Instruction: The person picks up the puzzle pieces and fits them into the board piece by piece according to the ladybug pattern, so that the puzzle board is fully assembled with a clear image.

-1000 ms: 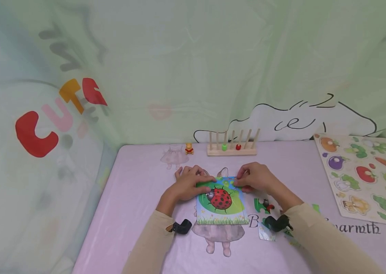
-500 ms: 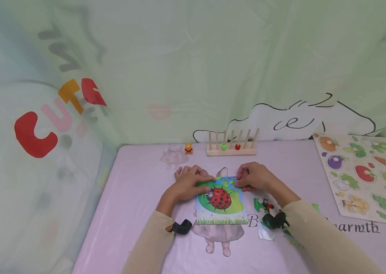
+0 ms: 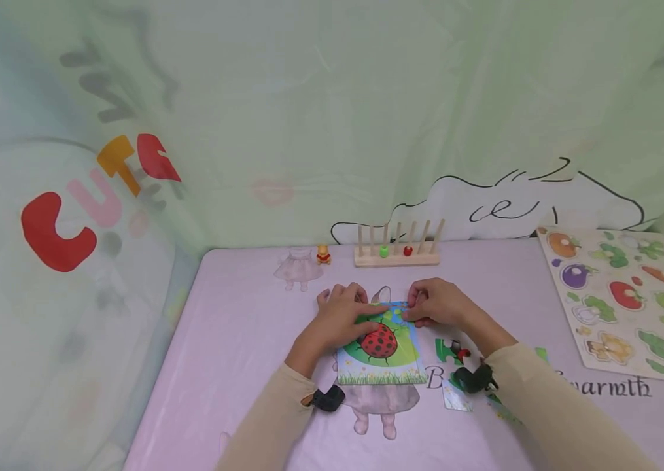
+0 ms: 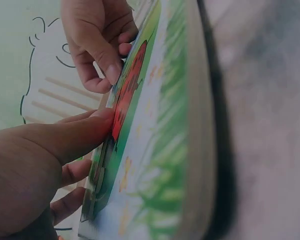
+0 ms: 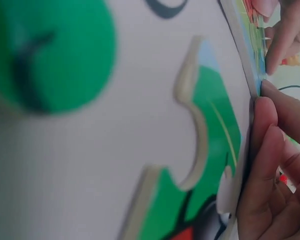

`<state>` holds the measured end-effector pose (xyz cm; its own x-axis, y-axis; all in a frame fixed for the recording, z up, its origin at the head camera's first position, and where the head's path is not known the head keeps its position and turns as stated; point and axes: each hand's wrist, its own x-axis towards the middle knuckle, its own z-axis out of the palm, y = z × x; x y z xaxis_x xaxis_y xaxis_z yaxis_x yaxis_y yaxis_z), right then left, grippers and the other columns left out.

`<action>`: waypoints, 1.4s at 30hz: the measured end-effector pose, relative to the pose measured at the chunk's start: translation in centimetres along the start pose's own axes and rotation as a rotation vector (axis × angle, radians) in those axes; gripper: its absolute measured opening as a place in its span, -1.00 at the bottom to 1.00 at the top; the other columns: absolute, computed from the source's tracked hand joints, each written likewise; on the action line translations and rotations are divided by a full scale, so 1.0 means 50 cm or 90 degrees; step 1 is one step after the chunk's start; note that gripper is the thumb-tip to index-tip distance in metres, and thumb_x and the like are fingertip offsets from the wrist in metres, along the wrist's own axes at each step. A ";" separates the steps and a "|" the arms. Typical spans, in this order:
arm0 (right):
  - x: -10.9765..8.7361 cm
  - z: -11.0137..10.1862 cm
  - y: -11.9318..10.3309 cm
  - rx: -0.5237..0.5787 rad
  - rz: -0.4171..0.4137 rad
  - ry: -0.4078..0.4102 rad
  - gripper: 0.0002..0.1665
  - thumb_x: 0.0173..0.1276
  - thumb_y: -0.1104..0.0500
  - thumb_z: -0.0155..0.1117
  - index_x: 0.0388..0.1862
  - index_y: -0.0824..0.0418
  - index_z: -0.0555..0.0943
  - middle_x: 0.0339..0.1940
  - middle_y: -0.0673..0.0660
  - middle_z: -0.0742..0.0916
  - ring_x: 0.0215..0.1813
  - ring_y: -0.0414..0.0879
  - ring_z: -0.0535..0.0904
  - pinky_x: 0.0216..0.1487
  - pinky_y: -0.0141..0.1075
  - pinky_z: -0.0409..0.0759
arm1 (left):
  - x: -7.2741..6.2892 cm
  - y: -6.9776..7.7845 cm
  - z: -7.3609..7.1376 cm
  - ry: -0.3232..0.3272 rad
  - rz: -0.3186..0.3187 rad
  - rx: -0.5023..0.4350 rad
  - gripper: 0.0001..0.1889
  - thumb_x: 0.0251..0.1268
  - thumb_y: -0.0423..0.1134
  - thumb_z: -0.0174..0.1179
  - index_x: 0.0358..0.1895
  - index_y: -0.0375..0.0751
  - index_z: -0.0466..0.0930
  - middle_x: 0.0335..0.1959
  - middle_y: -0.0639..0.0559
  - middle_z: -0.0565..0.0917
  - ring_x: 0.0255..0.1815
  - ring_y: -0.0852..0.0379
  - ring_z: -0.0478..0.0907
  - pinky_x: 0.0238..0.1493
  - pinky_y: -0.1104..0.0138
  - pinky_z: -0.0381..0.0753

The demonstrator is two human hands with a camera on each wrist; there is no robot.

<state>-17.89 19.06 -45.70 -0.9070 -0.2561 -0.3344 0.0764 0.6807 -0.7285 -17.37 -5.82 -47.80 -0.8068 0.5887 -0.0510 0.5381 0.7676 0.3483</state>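
Note:
A ladybug jigsaw puzzle [image 3: 381, 373] lies on the table in the head view, its grass border nearest the person. The left hand [image 3: 337, 319] rests over its upper left part, thumb on the ladybug and index finger stretched along the top edge; the thumb also shows in the left wrist view. At the top right corner, the right hand [image 3: 440, 305] pinches the puzzle's edge between thumb and fingers. A loose green puzzle piece [image 5: 215, 105] fills the middle of the right wrist view, below that hand. The left palm hides part of the picture.
More loose pieces, one pale with grass [image 3: 456, 397], lie under the right forearm. A wooden peg rack [image 3: 396, 260] with green and red beads and a small bear figure [image 3: 323, 254] stand at the back. A vegetable puzzle board [image 3: 626, 301] lies at right.
The left hand has slid right over the puzzle, its index finger now reaching farther along the top edge. The right hand keeps its pinch at the corner.

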 end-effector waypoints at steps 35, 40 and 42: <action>-0.001 -0.005 0.007 0.047 0.031 -0.046 -0.64 0.18 0.10 0.58 -0.01 0.09 0.82 -0.63 -0.02 0.68 -0.55 -0.18 0.50 -0.44 -0.36 0.43 | 0.013 0.042 0.010 0.054 -0.087 0.030 -0.70 0.34 0.26 0.26 0.10 0.53 0.69 0.02 0.22 0.53 0.10 -0.02 0.38 0.25 -0.25 0.27; 0.004 -0.004 0.005 0.042 0.049 -0.042 -0.68 0.15 0.08 0.60 -0.08 0.06 0.85 -0.62 -0.03 0.73 -0.56 -0.20 0.53 -0.45 -0.37 0.45 | 0.013 0.046 0.009 0.054 -0.096 0.034 -0.69 0.33 0.26 0.26 0.10 0.53 0.68 0.02 0.23 0.53 0.10 -0.02 0.37 0.25 -0.25 0.26; 0.005 -0.003 0.004 0.036 0.049 -0.039 -0.69 0.14 0.08 0.61 -0.10 0.05 0.85 -0.63 -0.01 0.74 -0.56 -0.20 0.53 -0.46 -0.36 0.46 | 0.013 0.047 0.009 0.054 -0.096 0.030 -0.67 0.31 0.27 0.27 0.13 0.53 0.67 0.01 0.22 0.53 0.10 -0.03 0.37 0.25 -0.26 0.26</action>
<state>-18.15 19.26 -45.84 -0.8709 -0.2475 -0.4247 0.1694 0.6600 -0.7319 -16.52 -3.52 -47.42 -0.8958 0.4441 -0.0191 0.4189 0.8578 0.2980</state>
